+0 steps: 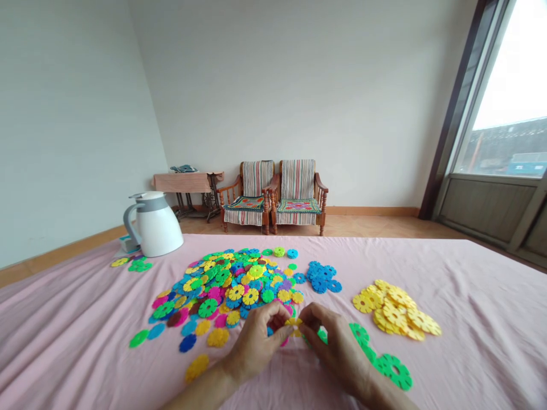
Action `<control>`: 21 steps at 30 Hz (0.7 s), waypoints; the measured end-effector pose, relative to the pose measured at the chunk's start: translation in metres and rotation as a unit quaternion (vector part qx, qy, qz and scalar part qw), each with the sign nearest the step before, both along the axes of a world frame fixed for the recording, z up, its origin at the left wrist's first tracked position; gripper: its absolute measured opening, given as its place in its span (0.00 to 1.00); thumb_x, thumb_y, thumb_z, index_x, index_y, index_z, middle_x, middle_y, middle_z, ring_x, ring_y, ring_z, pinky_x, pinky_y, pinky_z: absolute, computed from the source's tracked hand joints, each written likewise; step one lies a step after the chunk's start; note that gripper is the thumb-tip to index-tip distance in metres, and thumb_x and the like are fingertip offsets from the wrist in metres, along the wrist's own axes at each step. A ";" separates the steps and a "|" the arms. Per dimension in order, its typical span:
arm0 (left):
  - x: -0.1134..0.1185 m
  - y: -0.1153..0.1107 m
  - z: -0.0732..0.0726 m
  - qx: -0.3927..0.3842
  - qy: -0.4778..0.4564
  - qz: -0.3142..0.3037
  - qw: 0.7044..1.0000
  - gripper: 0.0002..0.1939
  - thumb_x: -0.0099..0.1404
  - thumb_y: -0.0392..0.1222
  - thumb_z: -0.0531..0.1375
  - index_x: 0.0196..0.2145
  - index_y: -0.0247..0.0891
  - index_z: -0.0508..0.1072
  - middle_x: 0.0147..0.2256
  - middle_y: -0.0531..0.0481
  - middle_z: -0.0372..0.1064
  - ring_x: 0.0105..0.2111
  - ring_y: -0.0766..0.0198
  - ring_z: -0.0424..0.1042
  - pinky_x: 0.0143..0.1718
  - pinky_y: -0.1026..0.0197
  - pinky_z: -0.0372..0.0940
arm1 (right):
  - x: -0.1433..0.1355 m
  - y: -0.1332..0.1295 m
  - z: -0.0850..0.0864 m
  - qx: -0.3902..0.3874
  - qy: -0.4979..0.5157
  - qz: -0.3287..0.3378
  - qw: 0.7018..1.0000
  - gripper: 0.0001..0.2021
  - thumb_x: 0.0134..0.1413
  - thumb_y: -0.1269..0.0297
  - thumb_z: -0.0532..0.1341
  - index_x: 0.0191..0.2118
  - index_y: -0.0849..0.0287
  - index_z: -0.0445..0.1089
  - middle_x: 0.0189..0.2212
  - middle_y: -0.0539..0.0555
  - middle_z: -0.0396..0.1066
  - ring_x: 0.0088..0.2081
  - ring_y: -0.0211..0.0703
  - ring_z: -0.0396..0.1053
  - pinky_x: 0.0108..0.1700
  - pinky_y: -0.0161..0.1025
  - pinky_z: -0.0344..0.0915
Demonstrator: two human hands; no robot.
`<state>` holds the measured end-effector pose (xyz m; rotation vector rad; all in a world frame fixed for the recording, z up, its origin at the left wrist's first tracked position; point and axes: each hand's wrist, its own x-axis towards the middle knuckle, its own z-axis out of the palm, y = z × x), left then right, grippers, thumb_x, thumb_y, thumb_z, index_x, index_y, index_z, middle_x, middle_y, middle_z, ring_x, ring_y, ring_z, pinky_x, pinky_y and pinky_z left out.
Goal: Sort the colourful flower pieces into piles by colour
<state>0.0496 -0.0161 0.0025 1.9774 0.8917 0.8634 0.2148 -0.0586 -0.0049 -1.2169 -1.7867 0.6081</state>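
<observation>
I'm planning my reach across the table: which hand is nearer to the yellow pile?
Right. The right hand is left of the yellow pile and closer to the camera; the left hand is farther left, beyond the right hand.

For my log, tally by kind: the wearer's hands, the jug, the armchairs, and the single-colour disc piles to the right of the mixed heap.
Left hand and right hand: 2
White jug: 1
Left armchair and right armchair: 2
Blue pile, yellow pile and green pile (partly hidden by the right hand): 3
Total: 8
</observation>
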 end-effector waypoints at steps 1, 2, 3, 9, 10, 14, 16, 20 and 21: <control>0.000 0.000 0.000 -0.007 -0.003 -0.005 1.000 0.08 0.60 0.42 0.57 0.28 0.34 0.67 0.24 0.52 0.66 0.26 0.67 0.65 0.28 0.67 0.60 | 0.000 0.000 0.000 -0.005 0.004 -0.003 1.000 0.07 0.55 0.65 0.52 0.30 0.59 0.65 0.25 0.49 0.67 0.28 0.35 0.63 0.31 0.33 0.60; -0.001 0.000 0.000 -0.011 -0.003 -0.006 1.000 0.08 0.60 0.42 0.58 0.28 0.34 0.66 0.24 0.53 0.66 0.25 0.68 0.65 0.27 0.68 0.60 | 0.000 0.001 0.001 -0.005 0.009 -0.008 1.000 0.07 0.54 0.65 0.53 0.30 0.59 0.64 0.25 0.49 0.67 0.28 0.35 0.62 0.31 0.32 0.60; -0.001 0.001 -0.001 -0.010 -0.001 -0.002 1.000 0.08 0.60 0.42 0.57 0.27 0.35 0.66 0.23 0.53 0.65 0.24 0.68 0.65 0.27 0.68 0.60 | 0.002 0.002 0.001 -0.003 0.012 -0.016 1.000 0.07 0.54 0.64 0.52 0.29 0.59 0.64 0.25 0.49 0.66 0.28 0.35 0.62 0.31 0.32 0.60; -0.010 0.015 -0.009 0.136 0.058 0.057 0.987 0.04 0.61 0.36 0.56 0.30 0.37 0.69 0.31 0.50 0.68 0.33 0.64 0.67 0.35 0.64 0.62 | 0.055 0.020 -0.002 0.056 -0.014 -0.261 0.964 0.10 0.53 0.59 0.51 0.32 0.59 0.65 0.25 0.50 0.67 0.27 0.39 0.64 0.33 0.37 0.60; -0.010 0.017 -0.010 0.168 0.075 0.055 0.981 0.04 0.61 0.35 0.56 0.33 0.38 0.71 0.35 0.49 0.69 0.37 0.62 0.67 0.40 0.62 0.62 | 0.069 0.023 -0.004 0.068 -0.034 -0.322 0.944 0.10 0.52 0.59 0.52 0.32 0.58 0.67 0.26 0.51 0.68 0.28 0.40 0.65 0.33 0.38 0.59; -0.007 0.020 -0.008 0.253 0.148 0.022 0.956 0.16 0.60 0.33 0.57 0.45 0.45 0.70 0.44 0.50 0.67 0.46 0.59 0.62 0.50 0.54 0.57 | 0.119 0.029 -0.008 0.075 -0.096 -0.473 0.873 0.11 0.49 0.59 0.53 0.33 0.56 0.69 0.30 0.53 0.69 0.31 0.44 0.67 0.34 0.40 0.58; -0.003 0.019 -0.007 0.264 0.179 0.004 0.948 0.19 0.59 0.32 0.59 0.48 0.46 0.68 0.45 0.52 0.67 0.47 0.59 0.61 0.50 0.53 0.57 | 0.131 0.029 -0.009 0.072 -0.124 -0.536 0.832 0.11 0.48 0.58 0.53 0.34 0.54 0.70 0.33 0.54 0.70 0.36 0.50 0.66 0.36 0.44 0.57; 0.000 0.021 -0.007 0.274 0.218 -0.003 0.937 0.15 0.59 0.34 0.59 0.45 0.45 0.70 0.40 0.53 0.70 0.42 0.59 0.63 0.45 0.55 0.60 | 0.131 0.029 -0.009 0.096 -0.140 -0.574 0.801 0.15 0.47 0.56 0.52 0.39 0.53 0.70 0.39 0.58 0.68 0.43 0.57 0.63 0.40 0.52 0.56; -0.001 0.022 -0.008 0.281 0.226 0.001 0.933 0.13 0.60 0.34 0.58 0.43 0.44 0.71 0.38 0.52 0.70 0.41 0.60 0.63 0.44 0.56 0.60 | 0.129 0.030 -0.009 0.104 -0.140 -0.562 0.809 0.15 0.47 0.56 0.52 0.38 0.54 0.70 0.39 0.58 0.68 0.43 0.56 0.63 0.40 0.52 0.56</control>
